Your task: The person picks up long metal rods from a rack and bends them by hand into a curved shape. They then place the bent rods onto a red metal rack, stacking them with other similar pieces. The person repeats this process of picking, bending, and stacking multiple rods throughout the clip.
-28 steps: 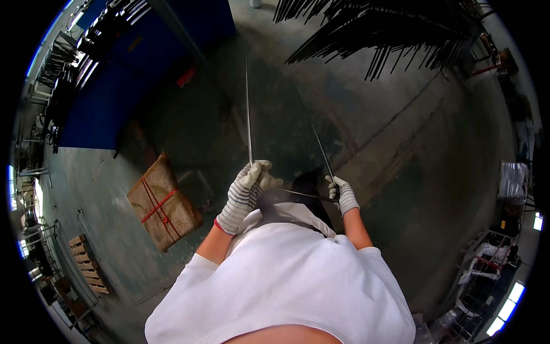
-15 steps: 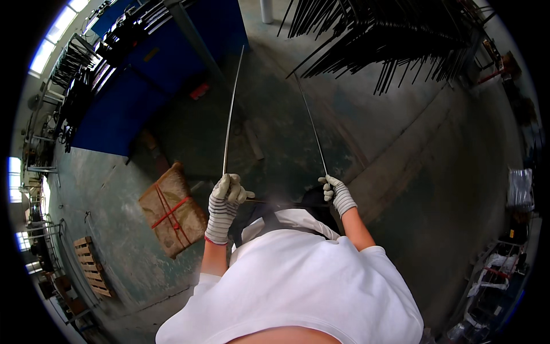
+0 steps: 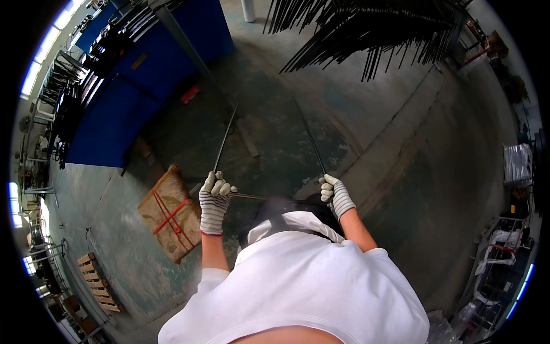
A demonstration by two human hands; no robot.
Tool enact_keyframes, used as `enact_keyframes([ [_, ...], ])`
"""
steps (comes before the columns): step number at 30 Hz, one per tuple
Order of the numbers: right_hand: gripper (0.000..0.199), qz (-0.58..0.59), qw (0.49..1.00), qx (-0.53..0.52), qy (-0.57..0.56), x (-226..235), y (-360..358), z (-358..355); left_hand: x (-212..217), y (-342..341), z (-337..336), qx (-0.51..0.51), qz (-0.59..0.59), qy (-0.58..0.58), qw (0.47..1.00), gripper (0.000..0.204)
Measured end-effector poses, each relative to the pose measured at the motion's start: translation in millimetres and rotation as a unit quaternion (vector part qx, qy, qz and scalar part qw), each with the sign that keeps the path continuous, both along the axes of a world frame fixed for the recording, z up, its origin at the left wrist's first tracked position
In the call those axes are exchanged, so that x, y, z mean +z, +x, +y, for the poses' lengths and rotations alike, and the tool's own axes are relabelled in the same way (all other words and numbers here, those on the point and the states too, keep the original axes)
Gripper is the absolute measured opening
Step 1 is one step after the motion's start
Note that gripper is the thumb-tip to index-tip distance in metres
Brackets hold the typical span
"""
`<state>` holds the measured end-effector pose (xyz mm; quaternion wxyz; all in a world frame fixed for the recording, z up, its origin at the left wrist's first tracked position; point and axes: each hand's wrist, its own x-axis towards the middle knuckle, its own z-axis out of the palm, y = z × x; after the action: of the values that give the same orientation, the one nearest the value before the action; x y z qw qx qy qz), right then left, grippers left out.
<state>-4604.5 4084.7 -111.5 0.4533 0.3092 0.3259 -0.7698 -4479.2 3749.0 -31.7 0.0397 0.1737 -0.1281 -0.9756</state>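
Note:
Both my hands wear white gloves with grey-striped cuffs. Between them is a thin metal rod frame (image 3: 226, 136) that looks bent into a U. Its crossbar runs from hand to hand in front of my waist, partly lost in shadow and blur. Two long legs point away from me and lean slightly inward. My left hand (image 3: 215, 192) is closed around the left corner, with the leg rising past its thumb. At the right corner, my right hand (image 3: 335, 192) grips the frame with curled fingers.
A long blue bench (image 3: 109, 132) with dark metal parts stands at far left. Black rods (image 3: 366, 31) jut from a stack at far right. A brown wrapped block (image 3: 166, 215) with red straps lies left of me, beyond a wooden pallet (image 3: 96, 281). A small red object (image 3: 189, 94) lies near the bench.
The frame's legs have tilted and now look shorter, the left one most. My left hand has shifted slightly left, while my right hand stays nearly in place. The surroundings have shifted slightly with my head.

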Motion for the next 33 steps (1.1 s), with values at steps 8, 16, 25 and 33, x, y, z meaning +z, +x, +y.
enact_keyframes([
  [8,0.045,0.026,0.989,-0.107,-0.097,-16,51,64,-58,24,37,-0.029,-0.081,0.129,0.988,0.027],
  [16,0.044,0.222,0.943,-0.249,-0.023,44,145,124,-142,56,136,-0.152,-0.337,0.017,0.929,0.023],
  [25,0.035,0.344,0.809,-0.336,0.337,103,259,163,-139,59,309,-0.468,-0.291,-0.345,0.76,0.045],
  [33,0.031,0.483,0.56,-0.265,0.619,70,310,183,80,42,445,-0.41,0.274,-0.51,0.705,0.054],
])
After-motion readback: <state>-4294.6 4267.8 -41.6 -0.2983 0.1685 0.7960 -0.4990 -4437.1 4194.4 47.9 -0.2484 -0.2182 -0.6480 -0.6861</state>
